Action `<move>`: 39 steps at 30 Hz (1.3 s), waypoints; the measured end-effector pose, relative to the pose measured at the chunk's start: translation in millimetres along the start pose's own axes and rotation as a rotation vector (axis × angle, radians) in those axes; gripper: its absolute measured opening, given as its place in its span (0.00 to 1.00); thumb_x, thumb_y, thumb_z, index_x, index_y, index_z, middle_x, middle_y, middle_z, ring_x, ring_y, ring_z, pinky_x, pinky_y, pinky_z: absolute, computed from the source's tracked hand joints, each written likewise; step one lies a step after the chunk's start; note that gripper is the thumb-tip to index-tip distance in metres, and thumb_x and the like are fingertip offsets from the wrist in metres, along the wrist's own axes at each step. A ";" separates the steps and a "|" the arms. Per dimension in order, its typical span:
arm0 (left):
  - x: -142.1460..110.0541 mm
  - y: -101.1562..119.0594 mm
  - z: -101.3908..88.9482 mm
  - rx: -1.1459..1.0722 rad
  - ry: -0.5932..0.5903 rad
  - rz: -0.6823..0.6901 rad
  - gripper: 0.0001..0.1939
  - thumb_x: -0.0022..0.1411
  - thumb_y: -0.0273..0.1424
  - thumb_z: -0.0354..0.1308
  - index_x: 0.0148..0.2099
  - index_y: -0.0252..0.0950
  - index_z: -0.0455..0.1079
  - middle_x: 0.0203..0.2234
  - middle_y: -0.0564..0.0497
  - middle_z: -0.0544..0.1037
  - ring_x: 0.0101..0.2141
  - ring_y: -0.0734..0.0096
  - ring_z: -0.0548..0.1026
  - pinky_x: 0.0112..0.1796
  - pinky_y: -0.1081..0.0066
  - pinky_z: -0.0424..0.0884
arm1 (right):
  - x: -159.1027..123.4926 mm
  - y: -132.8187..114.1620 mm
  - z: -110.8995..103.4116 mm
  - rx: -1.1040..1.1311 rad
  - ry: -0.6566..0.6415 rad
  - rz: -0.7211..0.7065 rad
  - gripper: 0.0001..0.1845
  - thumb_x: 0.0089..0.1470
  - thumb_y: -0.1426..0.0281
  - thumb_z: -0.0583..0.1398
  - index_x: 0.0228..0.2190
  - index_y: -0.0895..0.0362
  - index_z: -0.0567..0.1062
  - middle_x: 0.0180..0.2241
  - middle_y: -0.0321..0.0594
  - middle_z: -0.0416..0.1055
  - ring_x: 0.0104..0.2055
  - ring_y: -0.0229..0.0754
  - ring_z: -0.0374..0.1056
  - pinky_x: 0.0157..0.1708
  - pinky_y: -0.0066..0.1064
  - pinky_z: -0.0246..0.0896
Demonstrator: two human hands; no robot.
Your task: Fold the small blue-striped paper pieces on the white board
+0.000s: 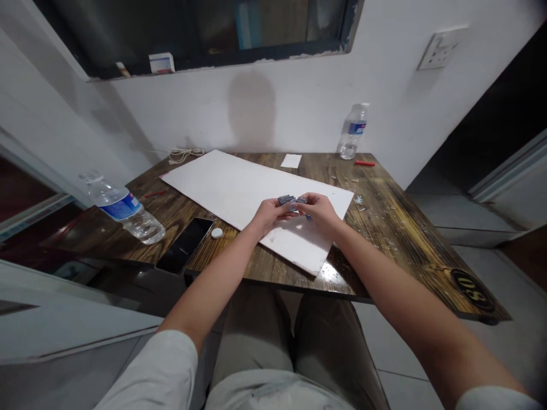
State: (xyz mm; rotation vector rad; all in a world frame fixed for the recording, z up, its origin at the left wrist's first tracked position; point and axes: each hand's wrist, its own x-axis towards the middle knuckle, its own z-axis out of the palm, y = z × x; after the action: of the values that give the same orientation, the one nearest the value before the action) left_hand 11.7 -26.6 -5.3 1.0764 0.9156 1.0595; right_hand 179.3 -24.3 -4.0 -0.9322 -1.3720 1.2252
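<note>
Grip: closed, both hands pinching right now, left hand (269, 216) and right hand (321, 214) meeting fingertips-first over one spot.
Held: small blue-grey folded strips (287, 200), paper by the look, though too small to be sure, sitting between the two hands.
Long axis: roughly side to side, 9 to 3 o'clock, running from one hand toward the other.
Nearer hand: neither clearly, both level and almost touching.
Surface: hands up just above a large white rectangular board (239, 193), set at a slant on a dark wood-grain table (384, 242).
Around: clear plastic water bottle with a blue label (123, 208) on its side at 9 o'clock, black smartphone (186, 245) at 8, clear upright water bottle (352, 134) at 1, red stick (364, 163) at 2.
Room: white wall ahead, white wall socket (438, 50) at 1 o'clock.
</note>
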 end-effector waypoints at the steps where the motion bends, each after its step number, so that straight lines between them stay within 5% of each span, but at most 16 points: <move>1: -0.1 0.2 0.2 -0.008 -0.020 0.006 0.10 0.58 0.29 0.64 0.41 0.27 0.75 0.31 0.41 0.81 0.30 0.69 0.80 0.31 0.73 0.73 | 0.1 0.5 0.4 0.016 0.015 0.005 0.20 0.34 0.57 0.71 0.23 0.57 0.72 0.18 0.32 0.67 0.22 0.35 0.61 0.24 0.29 0.53; 7: -2.6 4.8 4.6 -0.032 -0.032 -0.017 0.10 0.61 0.26 0.61 0.44 0.26 0.75 0.31 0.40 0.81 0.32 0.69 0.81 0.32 0.74 0.74 | 2.6 1.7 -0.3 0.038 0.094 0.014 0.19 0.33 0.59 0.71 0.23 0.57 0.72 0.20 0.34 0.69 0.23 0.36 0.63 0.25 0.30 0.56; 15: -1.7 4.5 2.1 -0.006 0.011 -0.012 0.09 0.59 0.26 0.63 0.40 0.26 0.74 0.28 0.41 0.81 0.26 0.71 0.79 0.27 0.76 0.72 | -1.5 -3.8 4.3 0.031 0.043 0.007 0.20 0.34 0.59 0.71 0.28 0.57 0.74 0.18 0.32 0.68 0.22 0.35 0.61 0.26 0.30 0.55; 32: 0.3 2.8 1.3 0.090 0.096 0.063 0.14 0.53 0.31 0.68 0.40 0.27 0.75 0.29 0.44 0.81 0.24 0.75 0.77 0.28 0.74 0.71 | -2.2 -3.5 5.3 -0.006 0.134 0.024 0.25 0.28 0.55 0.73 0.20 0.56 0.68 0.17 0.34 0.68 0.20 0.35 0.62 0.23 0.29 0.57; 39: 0.2 1.7 0.2 0.115 0.129 0.072 0.13 0.53 0.32 0.68 0.39 0.28 0.75 0.29 0.45 0.81 0.23 0.76 0.76 0.28 0.75 0.71 | 0.0 -0.4 6.1 0.062 0.140 0.029 0.21 0.30 0.60 0.72 0.25 0.58 0.74 0.21 0.34 0.69 0.23 0.35 0.64 0.26 0.30 0.60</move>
State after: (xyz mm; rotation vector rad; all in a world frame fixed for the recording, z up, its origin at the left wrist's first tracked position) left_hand 11.6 -26.2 -3.7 1.1531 1.0584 1.1579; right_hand 173.3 -25.5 -3.3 -0.9786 -1.2074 1.1941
